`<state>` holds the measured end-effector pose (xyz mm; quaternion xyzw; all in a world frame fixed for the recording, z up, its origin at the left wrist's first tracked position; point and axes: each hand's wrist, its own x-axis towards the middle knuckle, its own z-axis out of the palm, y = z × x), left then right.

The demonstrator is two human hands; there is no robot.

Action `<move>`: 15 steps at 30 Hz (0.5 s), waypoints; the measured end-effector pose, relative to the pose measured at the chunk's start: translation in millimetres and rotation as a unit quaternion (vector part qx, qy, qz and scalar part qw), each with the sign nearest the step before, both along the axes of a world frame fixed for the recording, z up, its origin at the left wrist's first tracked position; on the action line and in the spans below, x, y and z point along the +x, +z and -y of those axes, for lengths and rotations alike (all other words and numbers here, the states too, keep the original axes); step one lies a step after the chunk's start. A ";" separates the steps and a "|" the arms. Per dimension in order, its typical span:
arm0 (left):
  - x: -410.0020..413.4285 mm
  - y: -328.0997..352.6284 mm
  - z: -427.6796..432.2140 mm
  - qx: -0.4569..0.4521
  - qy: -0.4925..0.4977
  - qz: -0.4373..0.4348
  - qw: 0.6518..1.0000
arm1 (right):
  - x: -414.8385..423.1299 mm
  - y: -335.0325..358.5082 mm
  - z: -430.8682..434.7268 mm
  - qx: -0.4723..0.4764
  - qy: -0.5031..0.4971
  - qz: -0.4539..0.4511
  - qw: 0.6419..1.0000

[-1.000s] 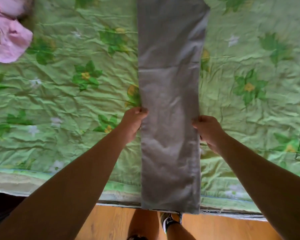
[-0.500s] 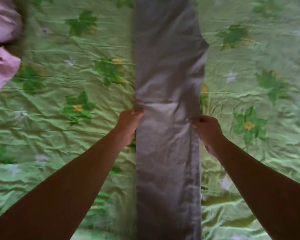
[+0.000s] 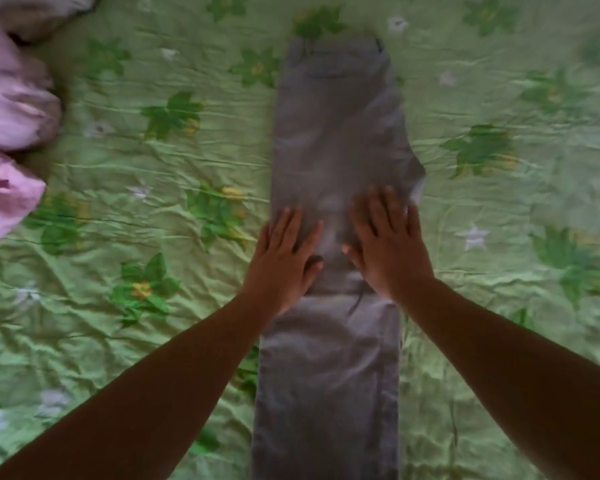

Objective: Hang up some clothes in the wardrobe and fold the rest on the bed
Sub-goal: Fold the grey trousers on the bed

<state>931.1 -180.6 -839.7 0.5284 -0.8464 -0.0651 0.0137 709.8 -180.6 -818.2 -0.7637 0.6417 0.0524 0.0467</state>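
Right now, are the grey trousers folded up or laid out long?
Laid out long: the grey trousers reach from waistband past the frame's bottom edge.

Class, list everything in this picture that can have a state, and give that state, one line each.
Grey trousers: spread out long on the bed, waistband at the far end.
Left hand: open, flat on the trousers.
Right hand: open, flat on the trousers.
Pink clothes: crumpled in a heap, unfolded.
Green bedspread: wrinkled.

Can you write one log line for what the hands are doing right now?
left hand: flat on grey trousers | right hand: flat on grey trousers | pink clothes: heaped on bed
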 end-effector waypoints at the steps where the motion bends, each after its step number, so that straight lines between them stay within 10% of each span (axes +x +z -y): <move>1: -0.1 -8.9 3.3 0.017 -0.006 0.016 1.000 | -6.7 -12.2 3.2 0.029 -0.004 -0.013 0.999; 15: -22.3 -27.9 159.2 -0.055 0.021 0.031 0.998 | -25.7 -36.7 133.7 -0.005 -0.032 0.010 0.999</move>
